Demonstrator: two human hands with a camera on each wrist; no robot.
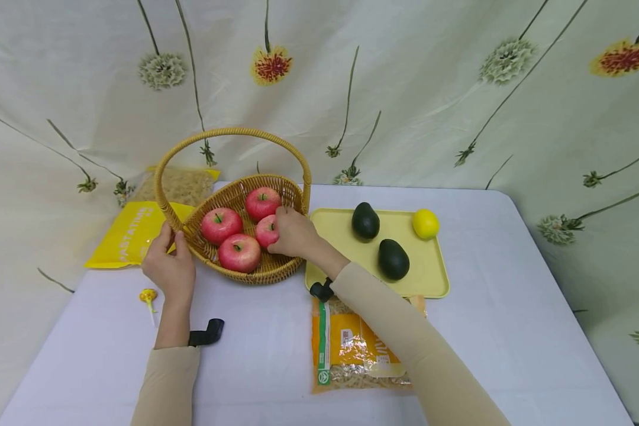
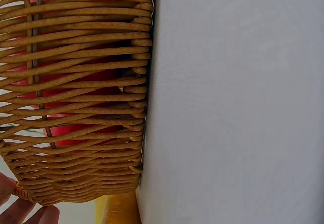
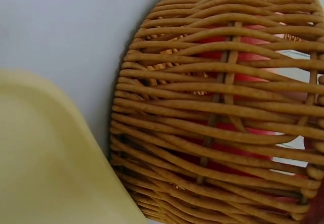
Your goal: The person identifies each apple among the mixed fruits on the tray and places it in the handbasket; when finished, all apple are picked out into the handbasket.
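Note:
A wicker basket (image 1: 277, 273) with a tall arched handle stands at the back left of the table, seen close up in both wrist views. My left hand (image 1: 170, 266) pinches its left rim by the foot of the handle; fingertips (image 2: 48, 215) show there in the left wrist view. Inside lie a back apple (image 1: 263, 203), a left apple (image 1: 221, 225) and a front apple (image 1: 239, 253), all red. Reaching over the right rim, my right hand (image 1: 294, 232) grips a fourth red apple (image 1: 267, 231), partly hidden by the fingers.
Right of the basket, a pale yellow tray (image 1: 431, 278) holds two avocados (image 1: 393, 260) and a lemon (image 1: 425, 223). An orange-labelled food bag (image 1: 346, 349) lies in front, under my right forearm. Yellow pasta bags (image 1: 125, 236) and a lollipop (image 1: 148, 295) lie at left.

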